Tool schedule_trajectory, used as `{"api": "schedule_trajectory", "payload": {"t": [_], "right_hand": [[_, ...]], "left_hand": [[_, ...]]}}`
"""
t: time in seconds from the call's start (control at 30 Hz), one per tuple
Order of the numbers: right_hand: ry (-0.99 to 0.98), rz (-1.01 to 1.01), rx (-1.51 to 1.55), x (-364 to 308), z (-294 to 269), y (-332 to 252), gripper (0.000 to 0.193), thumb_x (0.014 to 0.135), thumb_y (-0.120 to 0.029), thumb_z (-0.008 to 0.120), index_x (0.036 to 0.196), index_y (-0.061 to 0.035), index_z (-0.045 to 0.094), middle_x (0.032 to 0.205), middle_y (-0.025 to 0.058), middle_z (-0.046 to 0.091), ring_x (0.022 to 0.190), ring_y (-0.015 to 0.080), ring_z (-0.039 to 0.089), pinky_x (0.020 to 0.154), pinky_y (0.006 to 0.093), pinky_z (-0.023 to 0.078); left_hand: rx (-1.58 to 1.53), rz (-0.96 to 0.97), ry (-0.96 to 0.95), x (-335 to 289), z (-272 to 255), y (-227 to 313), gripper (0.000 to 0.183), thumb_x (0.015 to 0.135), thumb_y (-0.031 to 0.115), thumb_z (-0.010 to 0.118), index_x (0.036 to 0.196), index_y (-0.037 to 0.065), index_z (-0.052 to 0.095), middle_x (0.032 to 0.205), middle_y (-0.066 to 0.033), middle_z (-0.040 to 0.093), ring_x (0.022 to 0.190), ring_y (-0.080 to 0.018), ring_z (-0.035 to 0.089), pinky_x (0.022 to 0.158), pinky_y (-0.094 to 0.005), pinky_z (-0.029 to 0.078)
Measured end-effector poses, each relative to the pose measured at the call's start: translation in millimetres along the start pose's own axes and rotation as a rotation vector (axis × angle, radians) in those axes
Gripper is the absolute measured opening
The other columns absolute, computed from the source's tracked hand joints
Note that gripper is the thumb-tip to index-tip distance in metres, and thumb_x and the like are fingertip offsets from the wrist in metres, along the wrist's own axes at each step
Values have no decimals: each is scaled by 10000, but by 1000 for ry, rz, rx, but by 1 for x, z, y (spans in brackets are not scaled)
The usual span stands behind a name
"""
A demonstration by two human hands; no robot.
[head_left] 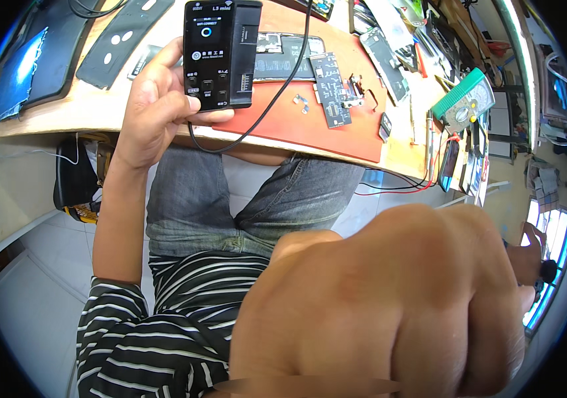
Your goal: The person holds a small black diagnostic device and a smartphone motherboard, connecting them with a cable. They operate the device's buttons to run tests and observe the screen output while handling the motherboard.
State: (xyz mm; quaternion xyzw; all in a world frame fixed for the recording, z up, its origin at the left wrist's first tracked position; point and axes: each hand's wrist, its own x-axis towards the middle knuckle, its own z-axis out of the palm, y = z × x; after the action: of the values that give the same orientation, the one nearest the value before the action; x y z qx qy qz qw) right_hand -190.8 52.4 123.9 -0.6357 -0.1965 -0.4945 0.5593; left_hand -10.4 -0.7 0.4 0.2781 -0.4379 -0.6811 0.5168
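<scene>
- Head view: blk handheld tester w/ lit screen (212,60) is in L hand (154,109), up over near edge of tabletop (98,111). L fingers pinch its lower left side: thumb in front, others behind.
- Tester lies beyond R hand (389,298), up & left of it; long axis approx. upright in view. L hand nearer, R well apart.
- R hand v. close to cam, knuckles up, fingers curled; can't tell if they pinch anything.
- Materials: tester = smooth, glossy, rectangular; blk cable (286,83) = thin, rubbery-looking, loops below it. Mat (277,123) = flat, matte orange; bare circuit board (330,93) on it = stiff, dark, stepped outline.
</scene>
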Motion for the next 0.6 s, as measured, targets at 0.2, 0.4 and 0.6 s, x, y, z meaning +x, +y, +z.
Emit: {"api": "schedule_trajectory", "payload": {"t": [0.2,0.4,0.6], "right_hand": [[-58,3,58,16,3,10,591,913,-547,520,516,-135,372,459,-5,370,358,138,332,465,315,308],[-92,-6,135,30,5,15,616,916,-577,493,512,-130,364,465,2,366,352,147,334,424,312,278],[-89,-23,298,26,-3,29,642,919,-606,465,508,-125,355,471,9,362,345,156,336,383,309,248]], "left_hand": [[58,-2,-4,2,-2,2,763,733,90,520,1398,-105,200,1213,-326,536,1068,-349,629,805,-384,599],[60,0,21,2,-1,2,785,717,96,538,1401,-104,210,1205,-321,544,1053,-338,637,798,-384,601],[-18,-9,4,2,1,0,729,729,28,498,1405,-81,246,1172,-240,566,1024,-293,643,802,-379,604]]}}
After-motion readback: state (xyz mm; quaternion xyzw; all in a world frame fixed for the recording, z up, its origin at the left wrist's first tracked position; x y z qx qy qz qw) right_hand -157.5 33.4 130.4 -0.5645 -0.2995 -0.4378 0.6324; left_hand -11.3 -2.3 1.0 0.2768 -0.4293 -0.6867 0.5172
